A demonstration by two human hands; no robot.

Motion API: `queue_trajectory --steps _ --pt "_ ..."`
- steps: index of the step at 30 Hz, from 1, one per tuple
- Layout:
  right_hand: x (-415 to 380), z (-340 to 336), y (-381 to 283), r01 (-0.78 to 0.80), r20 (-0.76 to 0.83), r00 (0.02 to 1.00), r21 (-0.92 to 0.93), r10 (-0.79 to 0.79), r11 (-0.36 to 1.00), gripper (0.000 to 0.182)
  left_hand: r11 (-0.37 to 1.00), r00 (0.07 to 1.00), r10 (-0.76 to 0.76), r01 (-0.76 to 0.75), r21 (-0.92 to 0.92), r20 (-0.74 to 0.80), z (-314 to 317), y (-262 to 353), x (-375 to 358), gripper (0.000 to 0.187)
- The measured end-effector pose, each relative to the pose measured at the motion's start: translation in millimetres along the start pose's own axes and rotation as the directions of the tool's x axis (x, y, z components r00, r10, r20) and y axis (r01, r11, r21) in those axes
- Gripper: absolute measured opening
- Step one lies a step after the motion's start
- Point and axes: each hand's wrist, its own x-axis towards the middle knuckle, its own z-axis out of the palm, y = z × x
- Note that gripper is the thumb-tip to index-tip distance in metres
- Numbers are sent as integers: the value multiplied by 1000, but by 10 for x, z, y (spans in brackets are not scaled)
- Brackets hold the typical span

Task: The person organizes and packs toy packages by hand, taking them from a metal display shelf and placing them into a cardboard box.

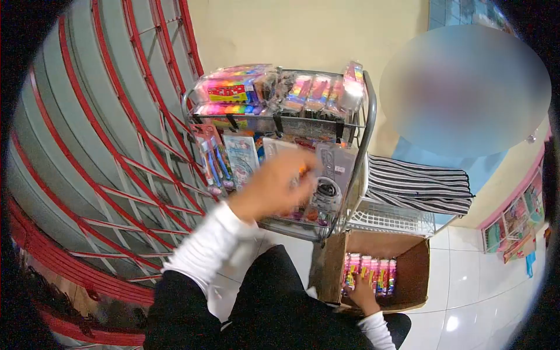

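My left hand (280,184) is raised in front of the wire rack (366,116), nearest to the flat blister packs (335,175) hanging on its front. It is smeared by motion, so I cannot make out its fingers clearly. Down at the lower right, my right hand (364,294) reaches into an open cardboard box (411,262). Its fingers lie apart over a row of pink and multicoloured plastic-wrapped packs (373,269), touching those at the near left. Whether any pack is gripped does not show.
Rainbow-coloured packs (233,87) fill the rack's top, with toothbrush packs (214,157) hanging below. A red folding gate (116,146) stands left. Striped cloth (420,185) covers a white basket (391,217) at right. A person's blue clothing (481,172) shows behind, the upper area blurred.
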Motion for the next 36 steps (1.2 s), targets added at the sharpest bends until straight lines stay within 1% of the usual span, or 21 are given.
queue_trajectory --steps 1,2,4,7,10,11,14,15,18,21,24,25,26,28,29,30,31,32,33,34,36 --pt "-48 179 27 -48 -16 999 -17 48 999 53 959 978 179 -150 241 -104 -269 -182 187 30" --pt "-79 268 31 -98 -32 995 -32 97 995 49 884 951 246 -140 447 -187 -504 -253 350 40" --pt "-126 288 2 -103 -18 995 -29 103 994 49 807 959 202 -48 588 -199 -875 -594 585 54" --pt "-191 250 -94 -151 -61 987 19 152 988 49 698 989 40 74 712 -142 -1097 -1013 682 68" --pt "-243 106 -264 -178 -90 980 5 178 984 49 635 983 -178 141 760 -33 -1139 -1187 678 74" --pt "-248 92 -285 -176 -98 980 5 176 984 49 674 977 -210 169 720 -33 -1142 -1222 679 72" --pt "-256 123 -266 -174 -111 978 26 176 984 50 702 984 -175 139 699 -19 -1189 -1223 682 74" --pt "-255 135 -249 -172 -114 978 36 175 984 50 725 994 -105 94 682 -26 -1186 -1215 678 68" --pt "-240 133 -247 -166 -113 978 91 176 982 49 711 993 -117 88 698 -7 -1240 -1101 665 57" --pt "-236 53 -298 -144 -101 982 124 156 982 48 688 987 92 31 725 -130 -1262 -1048 640 47" --pt "-219 48 -294 25 -258 966 132 10 991 47 789 930 261 -52 612 -258 -1166 -602 650 49" --pt "-203 40 -309 57 -297 954 281 31 958 46 835 894 328 -123 536 -306 -1066 -408 660 47" --pt "-163 30 -291 107 -393 918 353 43 929 47 868 850 384 -199 455 -360 -930 -193 668 44" --pt "-48 -119 -344 219 -567 817 470 103 855 51 898 846 395 -272 347 -359 -607 245 611 45" --pt "-51 -293 -440 285 -599 791 542 125 791 60 945 892 326 -294 145 -313 -401 435 547 47" --pt "-90 -654 -738 350 -632 759 601 159 718 68 953 930 269 -294 -68 -249 -175 608 489 49" --pt "-161 -899 -938 433 -665 732 621 148 653 77 940 937 302 -323 -107 -174 85 747 442 51" --pt "-161 -1003 -1013 527 -720 687 586 97 616 83 922 933 344 -357 -149 -106 352 871 402 53" --pt "-160 -1108 -1087 615 -769 638 543 45 572 90 914 947 313 -320 -250 -68 638 972 333 55" --pt "-174 -1130 -1087 703 -821 569 454 -50 547 96 897 958 286 -277 -344 -26 907 1038 257 57" --pt "-235 -1117 -1052 580 -834 551 396 15 712 98 896 975 184 -115 -430 123 1324 1144 143 57"
